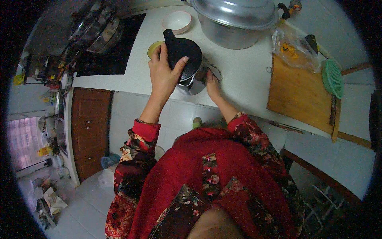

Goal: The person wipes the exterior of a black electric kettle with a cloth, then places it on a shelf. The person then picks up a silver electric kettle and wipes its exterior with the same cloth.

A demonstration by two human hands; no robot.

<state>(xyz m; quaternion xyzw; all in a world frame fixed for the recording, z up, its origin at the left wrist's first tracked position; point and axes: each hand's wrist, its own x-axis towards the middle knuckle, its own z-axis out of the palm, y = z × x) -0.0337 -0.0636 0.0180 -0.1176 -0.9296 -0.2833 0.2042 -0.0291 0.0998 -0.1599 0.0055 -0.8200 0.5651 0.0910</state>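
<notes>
A steel jug [191, 88] with a bulky black top [186, 53] stands near the front edge of the white counter. It looks like a soy milk maker or kettle; which one I cannot tell. My left hand [164, 67] grips the black top from the left, thumb across its upper face and fingers at its far side. From the right, my right hand [213, 85] holds the jug's side, its fingertips partly hidden near what looks like a handle. Just beyond my left fingers sits a yellow-green bowl [153, 49], partly covered by that hand.
A white bowl [177, 22] and a large lidded aluminium pot [235, 30] stand behind the jug. On the right, a wooden cutting board [298, 95] carries a plastic bag [294, 52] and a green basket [332, 79]. A black cooktop [109, 56] with cookware lies left.
</notes>
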